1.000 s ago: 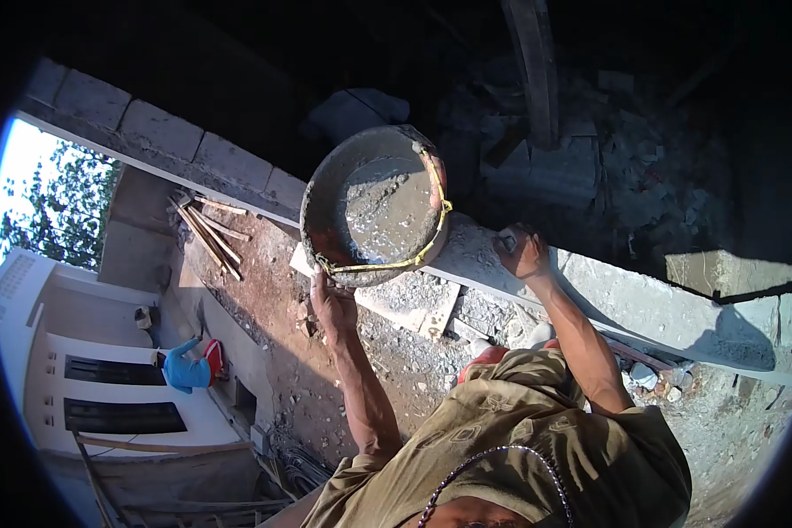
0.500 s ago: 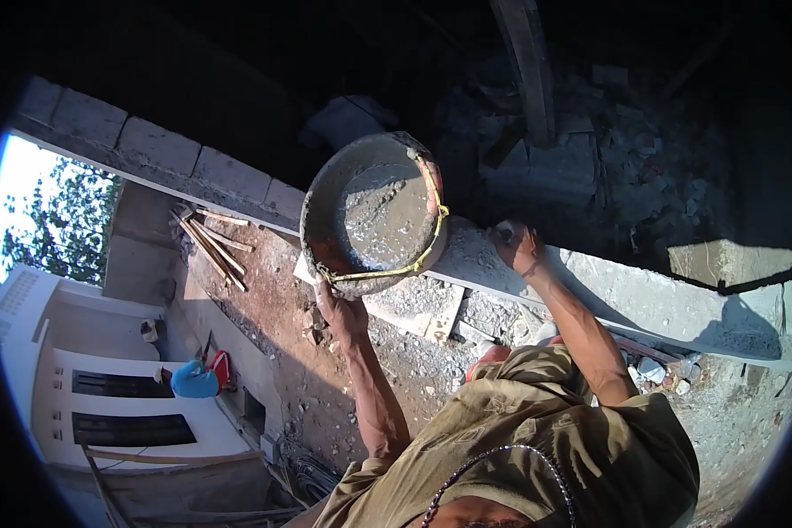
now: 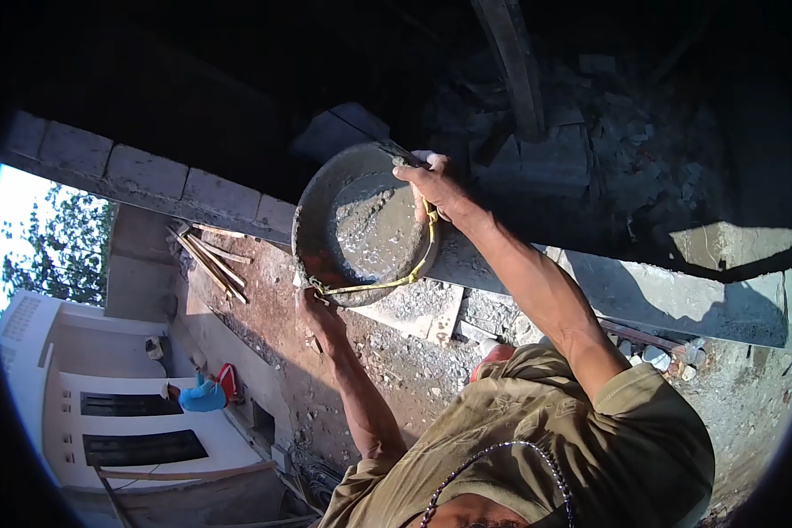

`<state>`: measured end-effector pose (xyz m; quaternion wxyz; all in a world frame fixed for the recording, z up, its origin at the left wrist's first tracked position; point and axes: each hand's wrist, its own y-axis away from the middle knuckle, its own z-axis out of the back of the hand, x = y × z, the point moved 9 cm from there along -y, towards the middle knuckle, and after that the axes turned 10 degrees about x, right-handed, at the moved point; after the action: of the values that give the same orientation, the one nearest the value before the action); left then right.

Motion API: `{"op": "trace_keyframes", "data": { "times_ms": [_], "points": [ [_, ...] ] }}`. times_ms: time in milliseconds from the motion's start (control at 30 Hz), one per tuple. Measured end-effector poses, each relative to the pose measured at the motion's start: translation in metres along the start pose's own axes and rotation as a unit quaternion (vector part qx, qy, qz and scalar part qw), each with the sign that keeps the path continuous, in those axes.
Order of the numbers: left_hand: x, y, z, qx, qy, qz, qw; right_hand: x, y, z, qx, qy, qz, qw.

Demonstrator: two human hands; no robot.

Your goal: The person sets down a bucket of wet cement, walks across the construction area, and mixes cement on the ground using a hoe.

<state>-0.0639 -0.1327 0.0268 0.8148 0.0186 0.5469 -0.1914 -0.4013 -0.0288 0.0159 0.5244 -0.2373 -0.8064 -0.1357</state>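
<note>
A round bucket (image 3: pixel 304 211) of wet grey mortar (image 3: pixel 370 231) tilts over the wall, its mouth facing me. Along its rim hangs a yellow rope handle (image 3: pixel 374 286). My left hand (image 3: pixel 319 315) holds the bucket at its lower left edge, with the fingertips partly hidden. On the far upper right rim, my right hand (image 3: pixel 433 182) is closed around the edge, near a dark, narrow piece whose nature I cannot make out.
The block wall (image 3: pixel 145 174) crosses diagonally, with its grey ledge (image 3: pixel 642 295) at right. A wooden post (image 3: pixel 512 70) rises beyond. Wooden sticks (image 3: pixel 209 262) and rubble lie on the ground. A person in a blue top (image 3: pixel 204 395) is at left.
My right hand has moved up and left from above the ledge and taken hold of the bucket's rim. The bucket has shifted slightly left. The person in blue has changed posture.
</note>
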Motion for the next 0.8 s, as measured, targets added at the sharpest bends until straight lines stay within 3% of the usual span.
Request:
{"op": "trace_keyframes", "data": {
  "times_ms": [33,100,200,233,267,300,433,533,633,667,800],
  "points": [
    [0.014,-0.003,0.001,-0.05,0.219,0.095,0.97,-0.003,0.002,-0.007,0.059,-0.045,-0.032,0.997],
    [-0.004,-0.01,-0.005,-0.045,0.204,0.041,0.977,-0.005,-0.004,-0.003,0.01,0.0,-0.009,1.0],
    [0.001,-0.014,-0.011,-0.088,0.27,0.062,0.957,-0.023,-0.014,0.001,0.029,0.087,-0.072,0.993],
    [0.007,-0.02,-0.011,-0.092,0.291,0.075,0.949,-0.014,-0.013,0.003,0.011,0.105,-0.027,0.994],
    [0.028,-0.037,-0.007,-0.08,0.286,0.01,0.955,-0.006,-0.01,0.003,-0.006,0.122,0.019,0.992],
    [0.025,-0.038,-0.005,-0.085,0.257,0.002,0.963,0.0,-0.007,0.002,-0.022,0.138,0.064,0.988],
    [-0.001,-0.022,-0.004,-0.076,0.182,-0.057,0.979,-0.006,-0.002,-0.005,0.022,0.068,0.027,0.997],
    [-0.007,-0.018,-0.002,-0.079,0.096,-0.098,0.987,0.002,0.001,-0.005,0.009,0.101,0.07,0.992],
    [0.009,-0.024,-0.003,-0.075,0.189,-0.069,0.977,0.004,0.008,-0.007,0.02,0.034,0.016,0.999],
    [0.022,-0.031,0.01,-0.086,-0.13,-0.257,0.954,0.005,0.008,-0.007,0.019,0.032,0.025,0.999],
    [0.024,-0.031,0.008,-0.074,-0.1,-0.235,0.964,-0.002,0.005,-0.004,0.0,0.04,0.038,0.998]
  ]
}}
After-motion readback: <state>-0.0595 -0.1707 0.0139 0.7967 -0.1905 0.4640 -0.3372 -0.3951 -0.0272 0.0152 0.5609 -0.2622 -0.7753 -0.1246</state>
